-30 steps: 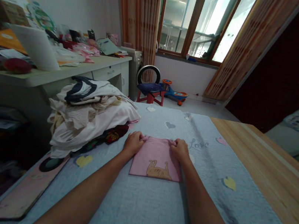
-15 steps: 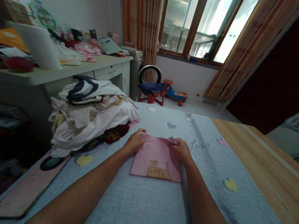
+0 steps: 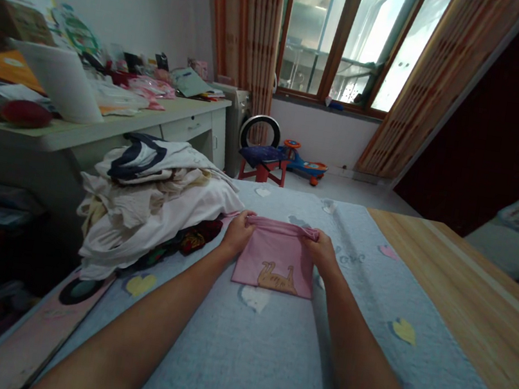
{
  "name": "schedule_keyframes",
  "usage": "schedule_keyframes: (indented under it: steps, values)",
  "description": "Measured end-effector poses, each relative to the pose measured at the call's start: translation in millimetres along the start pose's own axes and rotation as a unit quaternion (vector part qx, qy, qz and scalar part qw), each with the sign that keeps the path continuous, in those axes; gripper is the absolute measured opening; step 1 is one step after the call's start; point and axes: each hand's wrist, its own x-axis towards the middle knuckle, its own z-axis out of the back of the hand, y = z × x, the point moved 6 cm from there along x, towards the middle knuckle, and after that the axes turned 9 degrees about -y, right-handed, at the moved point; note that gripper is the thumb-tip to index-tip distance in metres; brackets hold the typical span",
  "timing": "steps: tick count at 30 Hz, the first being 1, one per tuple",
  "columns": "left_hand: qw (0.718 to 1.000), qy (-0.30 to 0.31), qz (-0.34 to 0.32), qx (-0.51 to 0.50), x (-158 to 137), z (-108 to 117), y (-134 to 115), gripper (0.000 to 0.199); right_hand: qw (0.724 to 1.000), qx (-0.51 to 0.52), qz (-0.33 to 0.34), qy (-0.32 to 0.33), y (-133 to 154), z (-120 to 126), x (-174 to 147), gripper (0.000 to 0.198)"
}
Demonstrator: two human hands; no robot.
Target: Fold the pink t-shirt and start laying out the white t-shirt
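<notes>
A folded pink garment (image 3: 279, 256), printed with a tan animal figure along its near edge, is in front of me over the blue blanket (image 3: 244, 361). My left hand (image 3: 238, 233) grips its far left corner, thumb and fingers closed on the fabric. At the far right corner, my right hand (image 3: 320, 250) pinches the cloth in the same way. Between the hands the far edge is stretched nearly straight and looks rolled or doubled over. Whether its underside touches the blanket I cannot tell.
Left of the garment lies a heap of white and dark clothes (image 3: 165, 200). A long pink board (image 3: 45, 325) rests at the blanket's left side. Bare wood (image 3: 458, 302) shows on the right. A cluttered desk (image 3: 128, 123) stands at the left, a red stool (image 3: 263, 170) beyond.
Both hands have carried the pink garment a little farther from me. Its near edge has moved away, uncovering a white heart on the blanket.
</notes>
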Motion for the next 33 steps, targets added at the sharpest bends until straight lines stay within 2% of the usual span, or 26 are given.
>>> schedule_keyframes:
  steps: [2, 5, 7, 10, 12, 16, 20, 24, 29, 33]
  values:
    - [0.999, -0.013, 0.011, 0.036, 6, -3, 1, 0.042, 0.999, -0.045, -0.001, -0.031, -3, -2, 7, 0.028]
    - [0.992, -0.032, 0.039, 0.117, 4, -5, 8, 0.05, 0.994, -0.086, -0.015, -0.065, -14, -7, 8, 0.05]
    - [0.983, -0.04, 0.048, 0.171, -3, -5, 12, 0.049, 0.987, -0.136, 0.004, -0.085, -19, -8, 4, 0.059]
    - [0.971, -0.04, 0.044, 0.231, -12, -3, 16, 0.035, 0.968, -0.235, 0.033, -0.084, -25, -9, -2, 0.042]
    - [0.965, -0.031, 0.042, 0.256, -13, -2, 18, 0.025, 0.963, -0.259, 0.025, -0.071, -28, -10, -4, 0.03]
    - [0.96, -0.011, 0.045, 0.276, -7, -3, 19, 0.021, 0.962, -0.261, -0.002, -0.074, -27, -10, 1, 0.028]
    - [0.959, -0.006, 0.074, 0.275, 2, -6, 23, 0.019, 0.964, -0.251, -0.039, -0.08, -25, -12, 6, 0.021]
    - [0.962, -0.002, 0.11, 0.25, 11, -9, 27, 0.008, 0.973, -0.206, -0.058, -0.084, -22, -12, 9, 0.01]
    - [0.982, -0.007, 0.096, 0.163, 16, -14, 22, 0.008, 0.992, -0.09, -0.043, -0.076, -14, -12, 6, 0.007]
    - [0.991, -0.014, 0.113, 0.077, 18, -18, 24, 0.015, 0.996, 0.008, -0.063, -0.059, -11, -20, 1, 0.014]
